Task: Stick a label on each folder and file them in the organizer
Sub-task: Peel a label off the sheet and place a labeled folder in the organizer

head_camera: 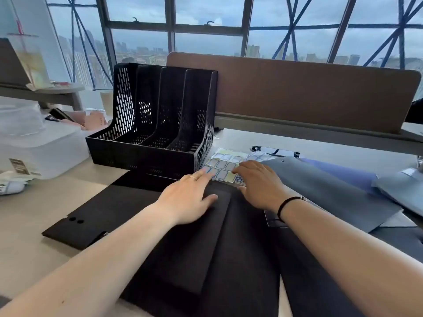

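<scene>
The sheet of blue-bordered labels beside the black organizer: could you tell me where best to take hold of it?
Probably the sheet of blue-bordered labels is best pinched at its near edge, from the person's side. It lies flat, the black mesh organizer crowds its left, and both the left hand and right hand are there.

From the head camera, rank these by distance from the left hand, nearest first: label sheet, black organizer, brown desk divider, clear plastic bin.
1. label sheet, under the left hand's fingertips.
2. black organizer, just behind the hand, slightly left.
3. clear plastic bin, far left.
4. brown desk divider, at the back; its order with the bin is close.
</scene>
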`<state>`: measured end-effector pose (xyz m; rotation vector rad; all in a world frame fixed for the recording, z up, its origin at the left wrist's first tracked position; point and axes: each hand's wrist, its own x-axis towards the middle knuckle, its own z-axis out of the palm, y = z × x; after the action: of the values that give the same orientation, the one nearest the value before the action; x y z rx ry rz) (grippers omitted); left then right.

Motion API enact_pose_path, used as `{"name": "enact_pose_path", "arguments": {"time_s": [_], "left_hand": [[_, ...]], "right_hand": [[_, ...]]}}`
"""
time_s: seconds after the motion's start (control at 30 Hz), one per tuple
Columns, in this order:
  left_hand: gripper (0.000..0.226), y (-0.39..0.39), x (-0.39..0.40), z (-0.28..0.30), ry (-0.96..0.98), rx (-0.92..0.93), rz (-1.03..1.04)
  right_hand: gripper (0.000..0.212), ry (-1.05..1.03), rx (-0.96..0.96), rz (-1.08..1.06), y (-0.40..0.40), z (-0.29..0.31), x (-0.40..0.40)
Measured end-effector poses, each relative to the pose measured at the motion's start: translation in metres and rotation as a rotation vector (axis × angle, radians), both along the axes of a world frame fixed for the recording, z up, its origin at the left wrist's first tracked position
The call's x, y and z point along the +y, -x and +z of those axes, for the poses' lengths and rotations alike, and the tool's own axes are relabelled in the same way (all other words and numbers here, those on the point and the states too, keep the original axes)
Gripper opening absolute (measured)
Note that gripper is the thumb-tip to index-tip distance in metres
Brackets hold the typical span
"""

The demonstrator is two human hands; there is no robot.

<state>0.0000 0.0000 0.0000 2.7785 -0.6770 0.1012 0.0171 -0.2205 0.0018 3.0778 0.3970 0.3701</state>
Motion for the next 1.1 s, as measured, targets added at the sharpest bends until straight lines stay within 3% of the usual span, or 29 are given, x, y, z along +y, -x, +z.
{"name": "enact_pose_path", "arguments": {"time_s": [0.13, 0.3, 0.4, 0.5, 0.67, 0.83, 0.93, 1.1], "left_hand": [[0.070, -0.002, -0.001, -0.018, -0.033, 0.100, 0.063], [0.069, 0.001, -0.003, -0.025, -0.016, 0.101, 0.064], [0.068, 0.006, -0.008, -0.024, -0.036, 0.109, 0.028], [0.069, 0.007, -0.012, -0.023, -0.051, 0.100, -0.001], [0.071, 0.005, -0.013, -0.017, -0.013, 0.099, 0.015], [0.067, 0.004, -0.002, -0.008, 0.061, 0.102, 0.071], [0.065, 0.004, 0.006, -0.003, 0.085, 0.108, 0.111], [0.063, 0.011, 0.020, 0.007, 0.010, 0.078, 0.189]], "right_hand": [[0.045, 0.014, 0.034, 0.006, -0.014, -0.007, 0.000], [0.032, 0.322, -0.128, 0.168, -0.031, -0.013, -0.004], [0.036, 0.427, -0.177, 0.336, -0.040, -0.014, -0.004], [0.016, 0.493, -0.212, 0.375, -0.049, -0.012, -0.003], [0.006, 0.386, -0.204, 0.293, -0.055, -0.012, -0.003], [0.021, 0.181, -0.221, 0.099, -0.051, -0.011, 0.001], [0.017, 0.148, -0.217, 0.024, -0.048, -0.006, -0.003], [0.016, -0.110, -0.226, -0.004, -0.037, 0.002, -0.017]]}}
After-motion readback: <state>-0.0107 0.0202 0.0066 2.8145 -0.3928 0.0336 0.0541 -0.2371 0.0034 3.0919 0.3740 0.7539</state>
